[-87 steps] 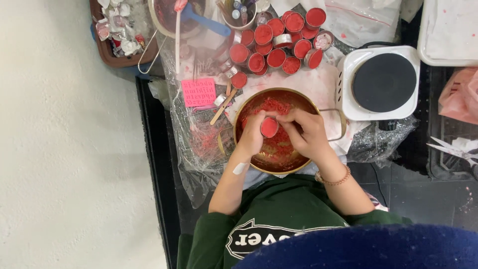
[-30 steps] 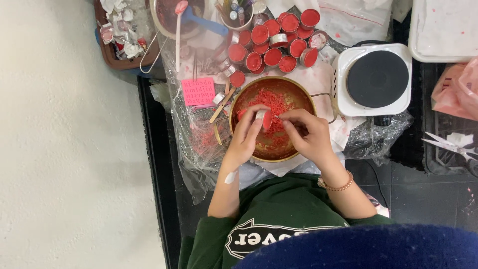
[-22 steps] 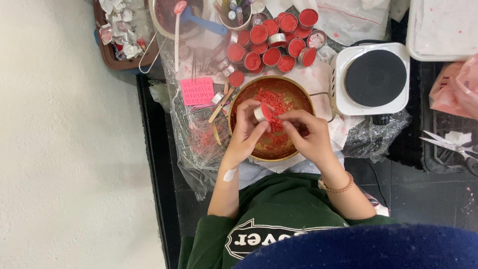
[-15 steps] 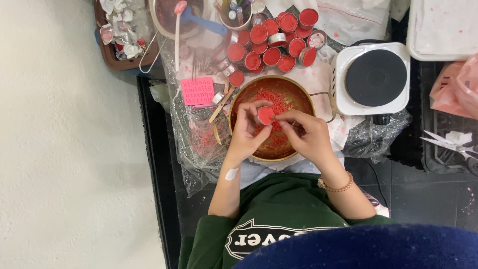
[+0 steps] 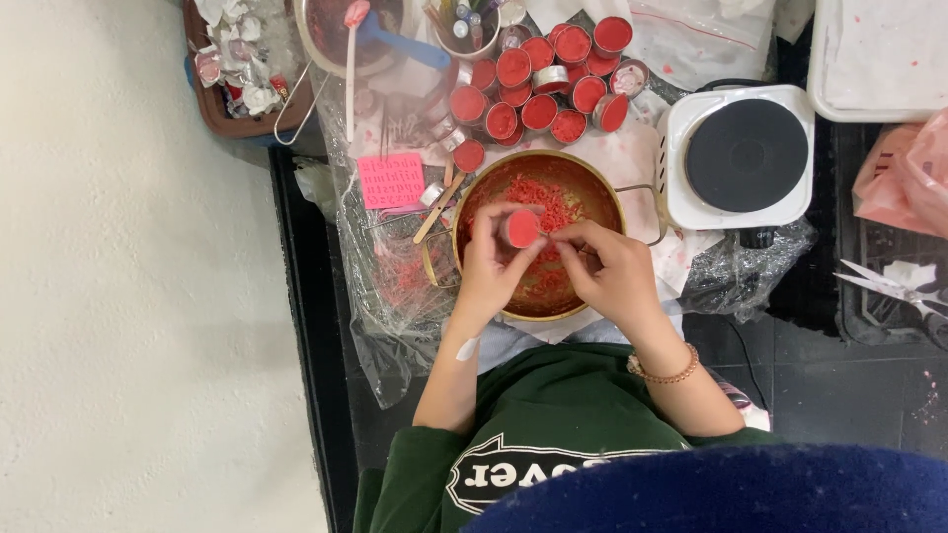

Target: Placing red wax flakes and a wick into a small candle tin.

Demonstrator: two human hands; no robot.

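Over a brass pot (image 5: 607, 202) of red crumbled wax, my left hand (image 5: 489, 271) grips a small round metal cup (image 5: 521, 228) packed with red wax, its filled face turned up. My right hand (image 5: 612, 276) sits just right of the cup, fingertips pinched at its rim; what it pinches is too small to see. Both hands hover inside the pot's rim. Behind the pot lies a cluster of several similar red-filled cups (image 5: 538, 84).
A white single-burner hotplate (image 5: 748, 158) stands right of the pot. A pink note (image 5: 392, 181) and a wooden stick (image 5: 434, 209) lie to the left on crumpled plastic film. A brown tray (image 5: 232, 69) with wrappers sits far left, scissors (image 5: 889, 286) far right.
The cup in my left hand tilted on its side about a second ago and has turned back face-up. My right hand's fingertips stayed at its rim.
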